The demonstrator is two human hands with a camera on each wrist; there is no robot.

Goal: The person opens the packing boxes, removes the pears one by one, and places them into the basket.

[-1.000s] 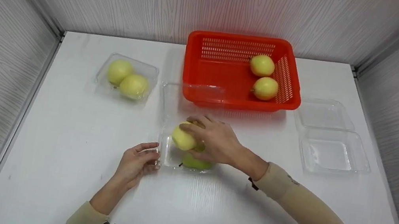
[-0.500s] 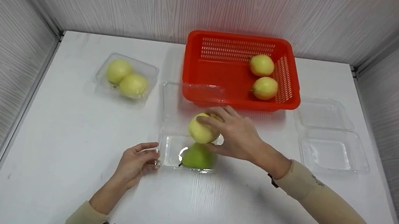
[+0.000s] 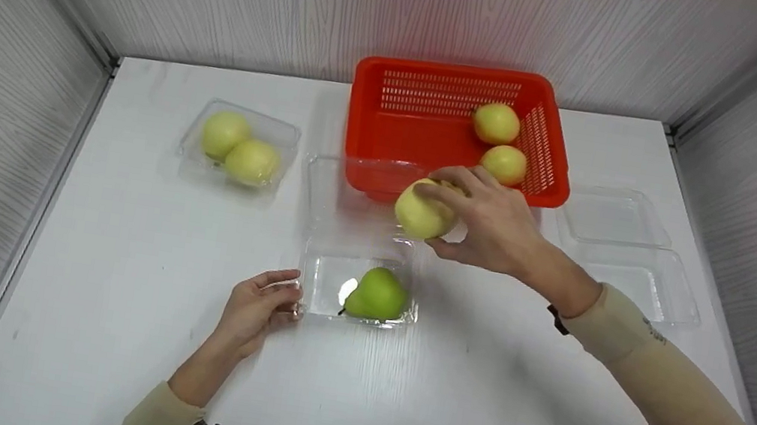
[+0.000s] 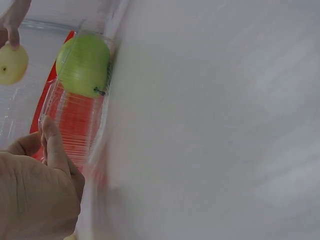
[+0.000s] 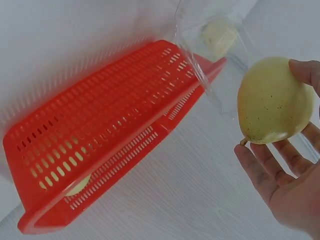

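My right hand point(image 3: 502, 224) grips a pale yellow pear point(image 3: 420, 211), held up over the raised lid of the middle container and close to the basket's front. In the right wrist view that pear point(image 5: 272, 97) shows its short stem, thumb on one side and fingers on the other. With its thumb and fingers, my left hand point(image 3: 250, 310) pinches the near left corner of the clear plastic container point(image 3: 327, 284), which stands with its lid folded back. A green pear point(image 3: 379, 293) lies in the right part of this container; the left wrist view shows the green pear point(image 4: 82, 65) through the plastic wall.
A red basket point(image 3: 407, 126) with two yellow pears point(image 3: 496, 123) stands at the back; the lid overlaps its front. A clear box point(image 3: 288, 137) with two yellow pears is at the left. Another opened clear container point(image 3: 621, 217) lies at the right, partly behind my forearm.
My right hand has lifted the yellow pear from over the container back and to the right, toward the basket, uncovering the green pear. The left hand has stayed at the corner.
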